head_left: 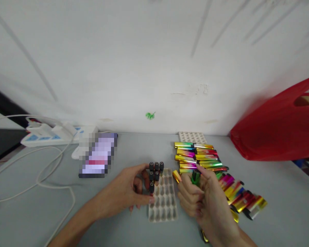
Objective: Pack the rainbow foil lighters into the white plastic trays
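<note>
Shiny coloured tubes with metallic finishes lie on a grey tabletop, to the right of a pale tray. Most are set side by side in two columns towards the tabletop's far edge; others fan out at a slant towards its right edge. The tray, a grid of small hollows, sits near the middle of the tabletop. Six black-topped pieces stand in it, gathered at its far left corner: three in the far row, two in the next, one in the third.

The step in hand looks like handling one piece just beside the tray while the tray is steadied. The right hand, off the tray's right edge, is closed around a dark green tube, its end showing between thumb and curled fingers. A gold tube pokes out by the knuckles; whether it is also gripped, I cannot tell. The left hand is spread wide in a C shape at the tray's left edge, thumb on the rim, index finger close to the black-topped pieces; contact there is unclear.

In my judgement, the next move calls for a steady tray and careful alignment of the green tube, without knocking the upright pieces.
</note>
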`<state>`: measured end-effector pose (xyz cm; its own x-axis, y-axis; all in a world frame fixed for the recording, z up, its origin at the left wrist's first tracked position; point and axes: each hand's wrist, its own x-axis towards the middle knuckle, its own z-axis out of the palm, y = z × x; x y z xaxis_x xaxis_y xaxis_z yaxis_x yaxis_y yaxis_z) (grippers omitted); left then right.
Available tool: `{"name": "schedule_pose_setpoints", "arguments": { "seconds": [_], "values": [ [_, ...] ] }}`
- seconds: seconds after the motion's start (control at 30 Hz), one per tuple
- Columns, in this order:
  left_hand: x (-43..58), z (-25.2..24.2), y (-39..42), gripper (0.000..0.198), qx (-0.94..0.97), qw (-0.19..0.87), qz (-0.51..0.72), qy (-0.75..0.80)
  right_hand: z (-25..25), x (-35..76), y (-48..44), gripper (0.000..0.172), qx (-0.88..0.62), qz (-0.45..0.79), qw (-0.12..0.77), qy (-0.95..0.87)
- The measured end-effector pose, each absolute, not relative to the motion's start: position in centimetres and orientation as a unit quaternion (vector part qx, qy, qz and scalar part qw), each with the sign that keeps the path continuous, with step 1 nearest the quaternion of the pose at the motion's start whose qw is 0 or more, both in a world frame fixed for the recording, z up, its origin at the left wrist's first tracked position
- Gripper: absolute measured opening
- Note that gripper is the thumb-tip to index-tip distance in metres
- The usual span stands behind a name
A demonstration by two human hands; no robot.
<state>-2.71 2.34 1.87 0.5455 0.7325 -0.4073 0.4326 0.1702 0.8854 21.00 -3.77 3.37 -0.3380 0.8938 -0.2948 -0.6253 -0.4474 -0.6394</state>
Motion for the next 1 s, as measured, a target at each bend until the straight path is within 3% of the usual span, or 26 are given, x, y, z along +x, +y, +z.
{"name": "schedule_pose_setpoints", "arguments": {
  "seconds": [0.4,1.0],
  "values": [
    [-2.84,1.66,2.31,0.064,0.621,0.619,0.127,0.464,2.52,20.78,-4.2,0.055,-0.336,0.784,0.48,-0.208],
    [-2.7,1.9,2.34,0.064,0.626,0.616,0.126,0.461,2.43,20.73,-3.99,0.068,-0.349,0.796,0.445,-0.216]
  ]
}}
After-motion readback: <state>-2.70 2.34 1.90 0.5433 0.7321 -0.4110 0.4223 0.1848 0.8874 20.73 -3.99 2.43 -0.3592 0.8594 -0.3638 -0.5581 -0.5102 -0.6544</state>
